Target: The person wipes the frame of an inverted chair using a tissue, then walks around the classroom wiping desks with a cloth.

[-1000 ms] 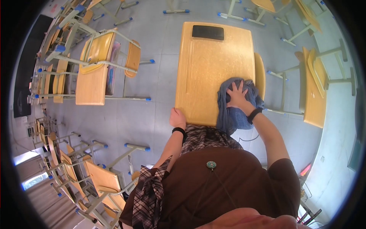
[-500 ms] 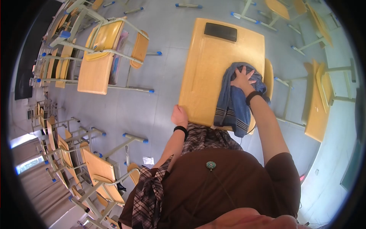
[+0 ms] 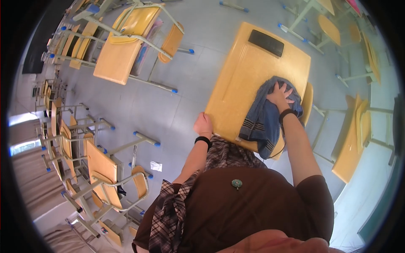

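A yellow wooden desk (image 3: 240, 80) stands in front of me, turned at an angle. My right hand (image 3: 280, 97) presses flat with spread fingers on a blue-grey striped cloth (image 3: 263, 120), which lies bunched over the desk's right side and hangs past the near edge. At the near left corner of the desk, my left hand (image 3: 203, 124) is closed round the edge. A dark rectangular object (image 3: 266, 43) lies near the far edge of the desktop.
Another desk (image 3: 116, 63) with a chair upturned on it stands at the left. More desks and chairs (image 3: 103, 162) crowd the lower left, and a desk (image 3: 348, 143) stands at the right by the wall. A white scrap (image 3: 156, 166) lies on the floor.
The view has turned, so the desk appears tilted and further right. The cloth under my right hand has been spread, its striped end now showing toward me. My left hand remains at the desk corner.
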Demonstrator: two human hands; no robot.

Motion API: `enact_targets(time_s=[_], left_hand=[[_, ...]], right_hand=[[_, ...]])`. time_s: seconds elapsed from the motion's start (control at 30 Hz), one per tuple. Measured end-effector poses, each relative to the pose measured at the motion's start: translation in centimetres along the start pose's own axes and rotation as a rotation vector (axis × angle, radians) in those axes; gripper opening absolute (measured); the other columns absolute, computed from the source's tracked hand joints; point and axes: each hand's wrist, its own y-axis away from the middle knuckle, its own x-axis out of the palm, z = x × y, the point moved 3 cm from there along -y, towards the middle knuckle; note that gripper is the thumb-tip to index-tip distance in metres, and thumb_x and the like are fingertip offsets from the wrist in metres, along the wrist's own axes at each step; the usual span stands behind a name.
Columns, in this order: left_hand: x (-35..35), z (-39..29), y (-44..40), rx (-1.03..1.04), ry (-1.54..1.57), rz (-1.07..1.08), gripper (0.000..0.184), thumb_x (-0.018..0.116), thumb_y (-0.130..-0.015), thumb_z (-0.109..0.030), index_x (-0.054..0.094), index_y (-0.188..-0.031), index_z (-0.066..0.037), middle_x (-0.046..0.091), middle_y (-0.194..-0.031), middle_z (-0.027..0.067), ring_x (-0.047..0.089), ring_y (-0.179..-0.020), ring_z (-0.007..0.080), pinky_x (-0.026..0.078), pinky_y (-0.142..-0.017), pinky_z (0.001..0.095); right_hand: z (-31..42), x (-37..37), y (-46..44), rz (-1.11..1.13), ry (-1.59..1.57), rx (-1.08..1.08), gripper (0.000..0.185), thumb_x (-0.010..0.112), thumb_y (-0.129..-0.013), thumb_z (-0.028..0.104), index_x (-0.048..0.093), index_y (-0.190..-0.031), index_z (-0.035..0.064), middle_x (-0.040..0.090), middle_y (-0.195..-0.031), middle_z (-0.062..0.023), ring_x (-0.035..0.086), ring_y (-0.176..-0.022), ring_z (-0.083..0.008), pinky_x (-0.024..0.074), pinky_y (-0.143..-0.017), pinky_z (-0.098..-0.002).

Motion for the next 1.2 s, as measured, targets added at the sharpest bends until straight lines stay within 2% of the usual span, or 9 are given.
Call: enact_targets(time_s=[0.33,0.53,0.63,0.7,0.77,0.93,1.03,1.13,1.2], left_hand=[[-0.4,0.0,0.2,-0.025,0.044,0.053,0.030,0.037,-0.085,-0.030,0.059,-0.091,-0.011,0.062,-0.078,0.0151,0.059,-0.076,0.0350,0.045,-0.066,0.0452],[1.7,3.1,0.8,0.166,0.330,-0.092,0.031,0.040,-0.085,-0.027,0.054,-0.099,-0.002,0.058,-0.094,0.0210,0.057,-0.078,0.0363,0.045,-0.069,0.0426],[5.8,7.8,2.3,-0.009,0.799,0.114,0.034,0.041,-0.086,-0.025,0.049,-0.109,-0.001,0.057,-0.100,0.0191,0.058,-0.080,0.0289,0.045,-0.070,0.0388],[2.9,8.7,6.3,-0.378,0.963,0.284,0.036,0.040,-0.086,-0.024,0.044,-0.116,-0.003,0.058,-0.099,0.0136,0.057,-0.084,0.0205,0.045,-0.069,0.0335],[1.4,11.7,9.0,-0.475,1.146,0.340,0.036,0.041,-0.089,-0.024,0.037,-0.120,-0.007,0.057,-0.097,0.0076,0.056,-0.075,0.0160,0.044,-0.061,0.0272],[2.3,22.1,13.9,-0.637,1.158,0.129,0.030,0.040,-0.087,-0.025,0.046,-0.109,-0.005,0.059,-0.086,0.0081,0.056,-0.067,0.0149,0.044,-0.055,0.0261],[0.3,23.7,15.2,-0.758,1.164,0.062,0.027,0.041,-0.088,-0.025,0.048,-0.104,-0.004,0.059,-0.081,0.0080,0.056,-0.066,0.0145,0.045,-0.055,0.0267],[-0.8,24.0,13.9,-0.729,1.134,0.079,0.026,0.042,-0.088,-0.024,0.048,-0.102,-0.003,0.058,-0.079,0.0082,0.056,-0.064,0.0150,0.046,-0.056,0.0277],[-1.0,23.4,12.6,-0.665,1.088,0.161,0.026,0.042,-0.088,-0.022,0.049,-0.101,-0.001,0.058,-0.078,0.0085,0.057,-0.064,0.0159,0.046,-0.057,0.0287]], right_hand=[[0.0,0.0,0.7,0.005,0.044,-0.019,0.088,0.061,-0.068,0.050,0.014,-0.140,0.0289,-0.003,-0.147,-0.0086,-0.011,-0.129,-0.0456,0.0084,-0.088,-0.0754],[-0.9,1.0,0.2,-0.037,0.041,-0.111,0.093,0.059,-0.065,0.061,0.012,-0.139,0.0320,-0.004,-0.147,-0.0078,-0.011,-0.130,-0.0443,0.0102,-0.088,-0.0744],[-1.3,1.3,0.5,-0.027,0.065,-0.156,0.096,0.060,-0.064,0.062,0.010,-0.140,0.0310,-0.006,-0.147,-0.0082,-0.013,-0.130,-0.0434,0.0073,-0.089,-0.0736],[-1.9,1.8,0.2,-0.014,0.083,-0.223,0.098,0.061,-0.063,0.063,0.010,-0.140,0.0296,-0.008,-0.147,-0.0087,-0.014,-0.130,-0.0436,0.0053,-0.090,-0.0733],[-2.2,2.1,1.1,-0.002,0.153,-0.294,0.098,0.063,-0.063,0.060,0.011,-0.140,0.0276,-0.009,-0.146,-0.0089,-0.014,-0.129,-0.0440,0.0065,-0.090,-0.0732],[-2.1,5.3,4.1,-0.011,0.409,-0.470,0.081,0.066,-0.068,0.046,0.028,-0.135,0.0206,-0.007,-0.145,-0.0086,-0.012,-0.129,-0.0460,0.0169,-0.091,-0.0722],[0.5,7.5,9.5,0.028,0.468,-0.591,0.090,0.069,-0.063,0.051,0.027,-0.136,0.0186,-0.009,-0.145,-0.0116,-0.014,-0.128,-0.0469,0.0167,-0.090,-0.0725],[4.1,9.9,15.1,0.069,0.495,-0.697,0.099,0.070,-0.059,0.056,0.022,-0.139,0.0211,-0.009,-0.144,-0.0158,-0.016,-0.126,-0.0498,0.0143,-0.088,-0.0739],[6.2,11.7,16.5,0.042,0.428,-0.620,0.099,0.073,-0.058,0.053,0.023,-0.138,0.0230,-0.007,-0.144,-0.0164,-0.016,-0.126,-0.0500,0.0146,-0.089,-0.0733]])
